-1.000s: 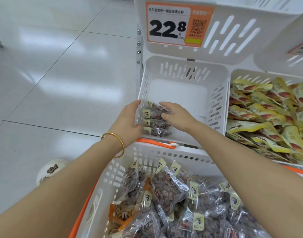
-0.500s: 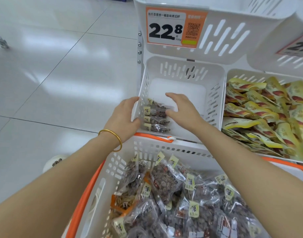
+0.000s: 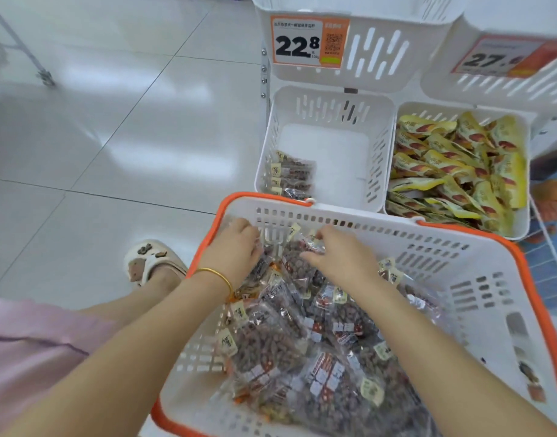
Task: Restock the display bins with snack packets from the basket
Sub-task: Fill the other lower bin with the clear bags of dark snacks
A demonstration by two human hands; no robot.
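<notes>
Both the left hand (image 3: 236, 252) and right hand (image 3: 342, 260) sit in the basket (image 3: 460, 247) among heaped snack packets (image 3: 271, 345), fingers curled down; whether they grip any, I cannot tell. Ahead of them, the bin (image 3: 337, 152) holds a few lined along its left wall, probably leaving room for more.

Bright overhead light glares off the floor tiles (image 3: 151, 152); edges bend, slight blur.
</notes>
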